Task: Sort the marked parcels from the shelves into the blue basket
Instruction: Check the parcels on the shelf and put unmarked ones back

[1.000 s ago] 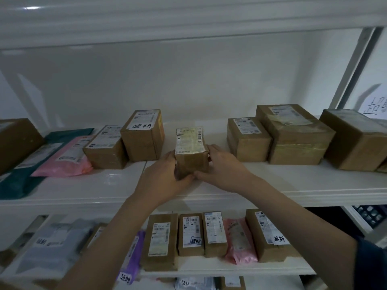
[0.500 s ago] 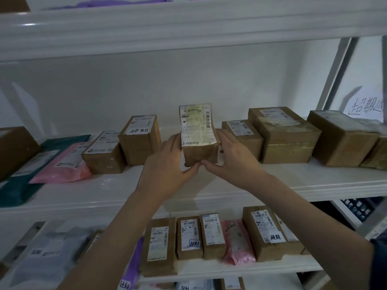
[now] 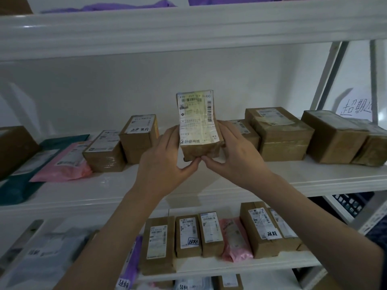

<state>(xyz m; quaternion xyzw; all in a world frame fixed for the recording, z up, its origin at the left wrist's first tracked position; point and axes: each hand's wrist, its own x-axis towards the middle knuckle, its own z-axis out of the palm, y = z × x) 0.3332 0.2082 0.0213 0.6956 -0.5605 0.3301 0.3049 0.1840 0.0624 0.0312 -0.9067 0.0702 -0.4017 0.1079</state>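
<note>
up in front of the middle shelf, both hands hold one small brown parcel clear of the shelf board. the left hand grips its left side, thumb curled under the bottom edge; the right hand grips the right side, fingers wrapped behind and thumb meeting the left thumb beneath the box. the parcel is tilted so its long shipping label faces the camera, the label's upper end curling up past the box (printing is there, but any handwritten mark on it i cannot make out).

on the shelf just left of the hands stands a marked box with a handwritten sticker, and beside that a lower flat box, then a pink mailer lying partly on a teal mailer. to the right sit a taped carton and, near it, a larger carton.

the lower shelf carries a row of upright brown parcels, two with handwritten stickers: a slim one and a taller one, with a pink pouch between them. purple bags lie on the top shelf. a dark crate-like thing shows at the right, too cut off to tell whether it is the basket.
</note>
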